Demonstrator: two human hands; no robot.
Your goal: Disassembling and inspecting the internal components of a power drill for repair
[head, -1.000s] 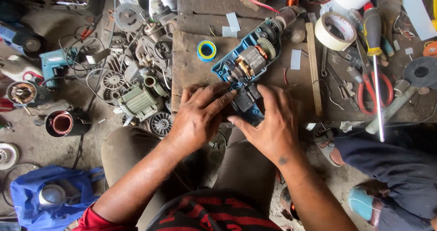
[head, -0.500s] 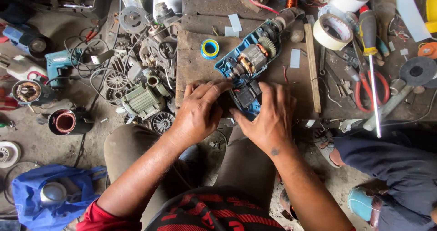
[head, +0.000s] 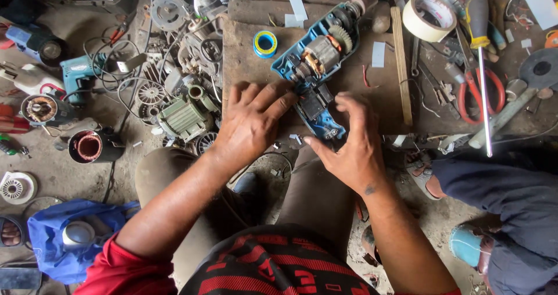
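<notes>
Your two hands rest on an opened power drill that lies on a worn wooden surface just ahead of your knees. Your left hand lies flat with fingers spread, its fingertips pressing the near side of the drill's blue shell; it grips nothing. Your right hand curls loosely around the handle end, thumb and fingers partly open, touching the exposed switch block. The drill's long axis runs diagonally: the handle sits between your hands, and the chuck end points away from you and to the right. With one half of the casing off, you can see the copper-wound motor and a pale gear. It looks fairly heavy and rigid for its size, but the thin wires and loose inner parts look delicate, so the blue plastic shell and the handle seem the safest places to hold. Just beyond your left hand sits a small roll of blue and yellow tape. Well beyond your right hand lie a roll of masking tape and red-handled pliers.
</notes>
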